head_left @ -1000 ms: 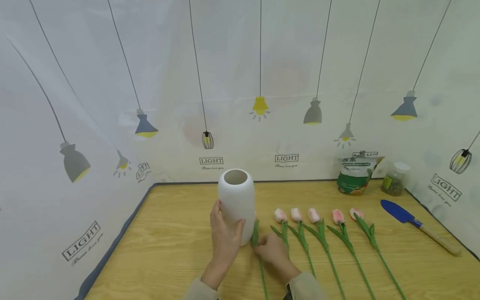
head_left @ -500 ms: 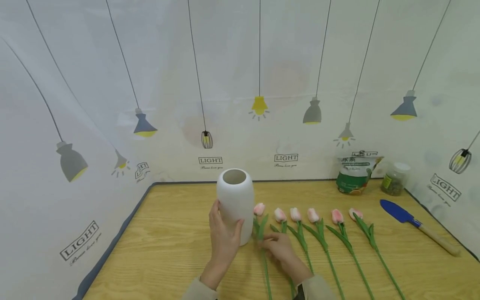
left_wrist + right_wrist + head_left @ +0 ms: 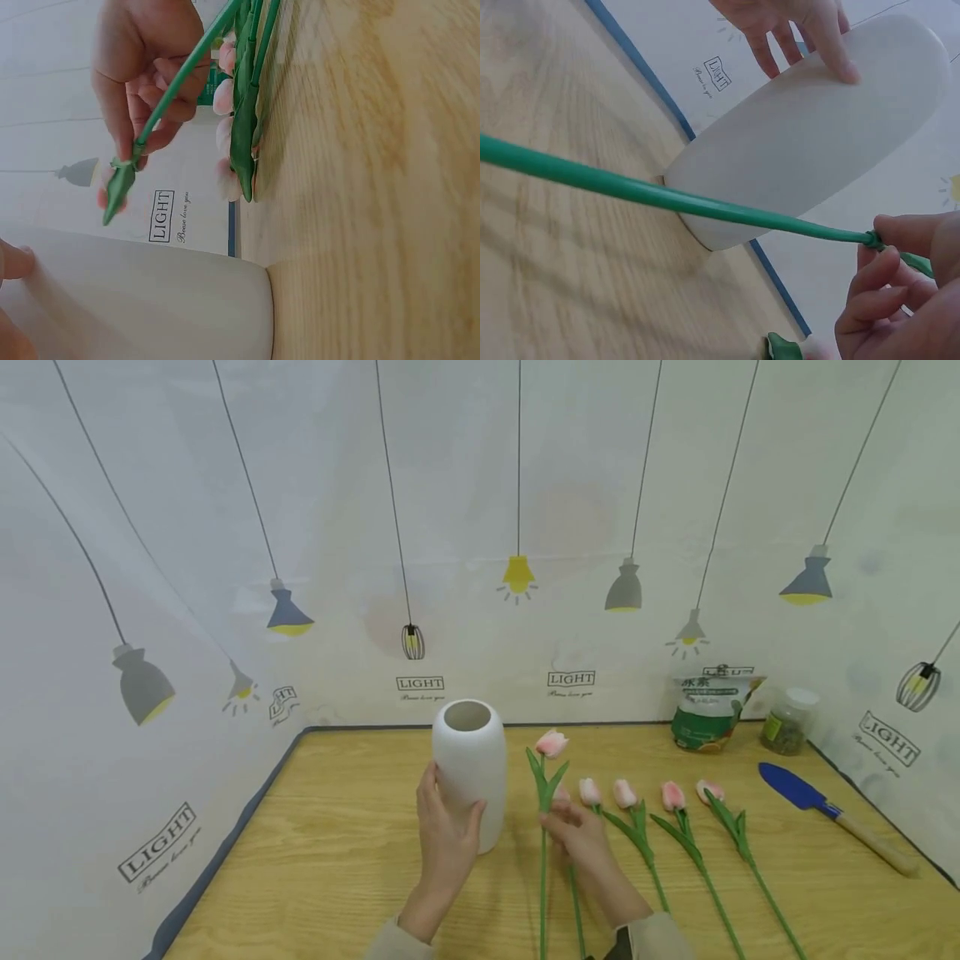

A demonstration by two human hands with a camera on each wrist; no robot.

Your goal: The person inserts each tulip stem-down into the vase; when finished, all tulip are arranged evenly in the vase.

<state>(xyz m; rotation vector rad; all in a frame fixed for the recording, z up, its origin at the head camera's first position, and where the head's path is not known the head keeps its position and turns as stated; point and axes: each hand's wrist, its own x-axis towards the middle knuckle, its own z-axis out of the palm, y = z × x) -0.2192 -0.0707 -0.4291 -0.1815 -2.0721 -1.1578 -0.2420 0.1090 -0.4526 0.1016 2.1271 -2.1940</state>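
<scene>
A tall white vase [image 3: 483, 768] stands upright on the wooden table, its round mouth facing up. My left hand [image 3: 446, 847] holds its side, the thumb on the near face and the fingers around the left. Just right of the vase, my right hand [image 3: 588, 852] pinches a pink tulip [image 3: 552, 744] by the stem [image 3: 780, 223], right below the leaves. The tulip is raised, bloom up, apart from the vase. Several more pink tulips [image 3: 673, 796] lie in a row to the right; my right hand partly covers the nearest ones.
At the back right stand a green and white pouch [image 3: 707, 714] and a clear lidded jar [image 3: 787, 722]. A blue trowel [image 3: 795, 785] with a wooden handle lies at the right. Lamp-printed sheeting [image 3: 465, 527] walls in the table [image 3: 322, 827].
My right hand has lifted the tulip nearest the vase, bringing it up and to the right, and its bloom has come out from behind the vase. My left hand stays on the vase.
</scene>
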